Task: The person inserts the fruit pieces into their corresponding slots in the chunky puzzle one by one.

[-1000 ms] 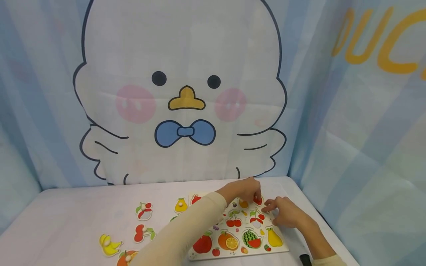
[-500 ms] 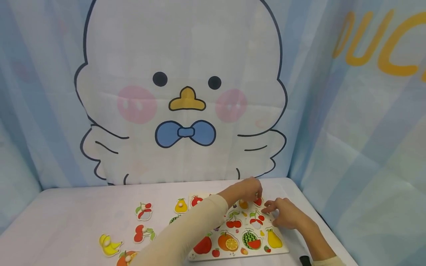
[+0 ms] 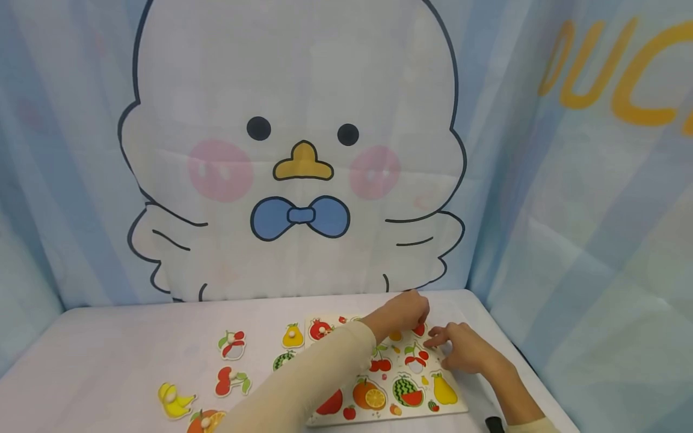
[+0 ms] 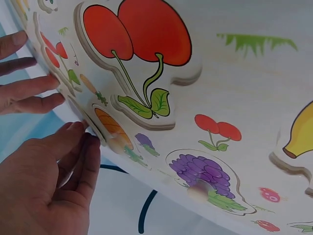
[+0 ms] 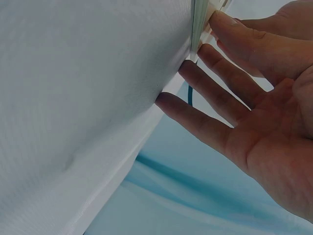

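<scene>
My left hand [image 3: 406, 313] reaches across to the far right corner of a white fruit puzzle board [image 3: 457, 410]. In the left wrist view its thumb and fingers pinch a thin flat puzzle piece [image 4: 87, 119], seen nearly edge-on, its picture hidden. Beside it lie an orange piece [image 4: 113, 128] with a knob and a grape piece [image 4: 205, 171]. My right hand [image 3: 467, 349] is at the board's right edge, fingers spread and fairly straight. In the right wrist view its fingertips [image 5: 168, 99] rest along the cloth and the board's edge.
Left of the board lie loose knobbed pieces: bananas [image 3: 174, 402], cherries [image 3: 233, 381], a red-and-green piece [image 3: 233, 345], a pear [image 3: 293, 336] and an orange [image 3: 204, 422]. A dark object [image 3: 494, 424] sits by the right forearm. A printed curtain [image 3: 303, 264] stands behind the table.
My left hand and forearm have shifted slightly to the right, uncovering more of the pomegranate and watermelon pieces. The right hand stays at the board's edge.
</scene>
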{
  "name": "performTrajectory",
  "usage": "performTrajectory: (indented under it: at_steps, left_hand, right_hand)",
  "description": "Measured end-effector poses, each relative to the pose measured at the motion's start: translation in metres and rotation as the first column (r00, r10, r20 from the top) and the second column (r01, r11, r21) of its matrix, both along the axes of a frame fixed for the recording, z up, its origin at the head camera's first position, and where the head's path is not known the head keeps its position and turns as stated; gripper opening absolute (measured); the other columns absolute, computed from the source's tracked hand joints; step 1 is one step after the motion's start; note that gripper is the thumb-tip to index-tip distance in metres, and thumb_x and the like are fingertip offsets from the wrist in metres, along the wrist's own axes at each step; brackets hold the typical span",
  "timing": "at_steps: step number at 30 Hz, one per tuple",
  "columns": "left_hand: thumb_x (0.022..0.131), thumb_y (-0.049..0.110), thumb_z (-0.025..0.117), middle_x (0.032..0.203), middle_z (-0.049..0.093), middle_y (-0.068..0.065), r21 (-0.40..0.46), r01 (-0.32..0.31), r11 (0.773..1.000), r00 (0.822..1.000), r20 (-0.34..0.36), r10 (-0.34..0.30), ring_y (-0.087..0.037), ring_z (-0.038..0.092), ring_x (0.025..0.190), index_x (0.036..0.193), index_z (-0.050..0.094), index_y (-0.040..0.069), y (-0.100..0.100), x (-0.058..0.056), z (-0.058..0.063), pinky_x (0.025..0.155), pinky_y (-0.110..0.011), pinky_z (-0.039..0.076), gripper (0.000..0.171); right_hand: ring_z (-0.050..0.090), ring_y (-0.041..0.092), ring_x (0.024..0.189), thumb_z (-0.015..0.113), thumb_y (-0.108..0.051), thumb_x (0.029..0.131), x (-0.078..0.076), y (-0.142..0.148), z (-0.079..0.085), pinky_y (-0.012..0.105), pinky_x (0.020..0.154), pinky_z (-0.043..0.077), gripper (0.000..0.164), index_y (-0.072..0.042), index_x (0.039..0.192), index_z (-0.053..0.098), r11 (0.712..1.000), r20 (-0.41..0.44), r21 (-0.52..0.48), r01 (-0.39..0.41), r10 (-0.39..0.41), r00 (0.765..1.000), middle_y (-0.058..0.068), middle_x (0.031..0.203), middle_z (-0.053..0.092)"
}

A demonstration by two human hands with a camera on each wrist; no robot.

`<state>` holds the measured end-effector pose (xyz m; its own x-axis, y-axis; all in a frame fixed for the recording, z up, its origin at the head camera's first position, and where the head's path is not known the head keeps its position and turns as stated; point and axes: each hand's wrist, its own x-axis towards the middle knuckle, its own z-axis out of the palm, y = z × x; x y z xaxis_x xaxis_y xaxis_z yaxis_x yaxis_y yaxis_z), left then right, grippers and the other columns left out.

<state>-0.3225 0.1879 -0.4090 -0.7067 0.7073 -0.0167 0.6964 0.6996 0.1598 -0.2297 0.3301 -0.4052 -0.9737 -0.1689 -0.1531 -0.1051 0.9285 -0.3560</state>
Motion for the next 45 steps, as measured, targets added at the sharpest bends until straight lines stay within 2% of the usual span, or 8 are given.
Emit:
performTrajectory:
  at_steps: [7, 15, 19, 23, 30, 34, 37, 45]
  left_hand:
    - [0.085, 0.018, 0.073, 0.077, 0.058, 0.009, 0.036, -0.013, 0.999, 1.0, 0.026, 0.012, -0.007, 0.053, 0.074, 0.09, 0.069, 0.023, -0.001, -0.002, -0.001, 0.066, -0.015, 0.047, 0.008]
    - [0.085, 0.018, 0.074, 0.078, 0.06, 0.01, 0.023, 0.001, 1.0, 1.0, 0.01, -0.001, -0.007, 0.053, 0.073, 0.09, 0.071, 0.024, 0.001, -0.004, -0.007, 0.066, -0.014, 0.047, 0.008]
    - [0.085, 0.019, 0.074, 0.079, 0.062, 0.01, 0.027, -0.01, 1.0, 1.0, 0.015, 0.009, -0.007, 0.054, 0.073, 0.09, 0.072, 0.024, -0.001, -0.003, -0.006, 0.066, -0.014, 0.048, 0.008]
    - [0.085, 0.018, 0.073, 0.082, 0.062, 0.011, 0.011, 0.011, 1.0, 1.0, 0.02, -0.011, -0.007, 0.053, 0.076, 0.093, 0.073, 0.025, -0.004, -0.002, -0.005, 0.069, -0.014, 0.048, 0.011]
    - [0.086, 0.017, 0.072, 0.093, 0.065, 0.012, 0.003, 0.031, 1.0, 0.994, 0.102, -0.031, -0.006, 0.055, 0.081, 0.101, 0.073, 0.028, -0.01, -0.001, 0.0, 0.074, -0.017, 0.049, 0.019]
    - [0.088, 0.024, 0.07, 0.099, 0.065, 0.013, 0.017, 0.046, 0.999, 0.996, 0.08, -0.047, -0.005, 0.054, 0.087, 0.106, 0.073, 0.029, -0.017, -0.002, 0.001, 0.08, -0.019, 0.048, 0.019]
    - [0.088, 0.027, 0.07, 0.101, 0.064, 0.014, 0.029, 0.035, 0.999, 0.996, 0.077, -0.037, -0.005, 0.053, 0.09, 0.106, 0.073, 0.03, -0.026, -0.002, 0.003, 0.083, -0.021, 0.048, 0.019]
    - [0.09, 0.023, 0.068, 0.095, 0.064, 0.014, 0.077, 0.077, 0.994, 0.991, 0.104, -0.085, -0.002, 0.056, 0.082, 0.106, 0.072, 0.027, -0.061, -0.004, 0.003, 0.074, -0.019, 0.049, 0.018]
  right_hand:
    - [0.044, 0.04, 0.121, 0.084, -0.005, 0.066, 0.0, 0.001, 0.001, 0.064, 0.096, 0.035, 0.039, -0.023, 0.1, 0.077, 1.0, -0.008, 0.009, 0.008, -0.008, 1.0, 0.004, 0.126, 0.064]
    - [0.045, 0.036, 0.118, 0.084, -0.004, 0.066, 0.002, 0.001, 0.0, 0.061, 0.096, 0.037, 0.04, -0.023, 0.101, 0.077, 1.0, 0.006, 0.007, 0.029, -0.029, 1.0, 0.006, 0.129, 0.062]
    - [0.046, 0.037, 0.118, 0.084, -0.005, 0.066, 0.002, 0.0, 0.001, 0.062, 0.096, 0.036, 0.04, -0.023, 0.101, 0.077, 1.0, 0.003, 0.019, 0.018, -0.018, 1.0, 0.005, 0.128, 0.062]
    - [0.045, 0.039, 0.119, 0.084, -0.005, 0.066, 0.002, -0.001, 0.001, 0.063, 0.096, 0.035, 0.04, -0.023, 0.1, 0.077, 1.0, 0.002, 0.016, 0.009, -0.009, 1.0, 0.006, 0.128, 0.062]
    - [0.045, 0.039, 0.119, 0.084, -0.005, 0.066, 0.002, 0.001, 0.001, 0.063, 0.095, 0.036, 0.039, -0.024, 0.1, 0.077, 1.0, -0.002, 0.024, 0.006, -0.006, 1.0, 0.006, 0.128, 0.062]
    - [0.045, 0.039, 0.119, 0.083, -0.006, 0.067, 0.002, 0.002, 0.0, 0.063, 0.094, 0.038, 0.038, -0.024, 0.101, 0.077, 1.0, 0.007, 0.021, 0.003, -0.004, 1.0, 0.006, 0.127, 0.063]
    - [0.044, 0.038, 0.12, 0.083, -0.008, 0.069, 0.003, 0.002, -0.001, 0.063, 0.093, 0.038, 0.038, -0.025, 0.101, 0.076, 1.0, 0.021, 0.015, 0.005, -0.005, 1.0, 0.003, 0.126, 0.063]
    - [0.048, 0.027, 0.11, 0.084, -0.01, 0.068, 0.003, 0.005, 0.001, 0.054, 0.09, 0.043, 0.038, -0.026, 0.101, 0.076, 0.999, -0.002, 0.037, -0.014, 0.014, 1.0, -0.004, 0.118, 0.067]
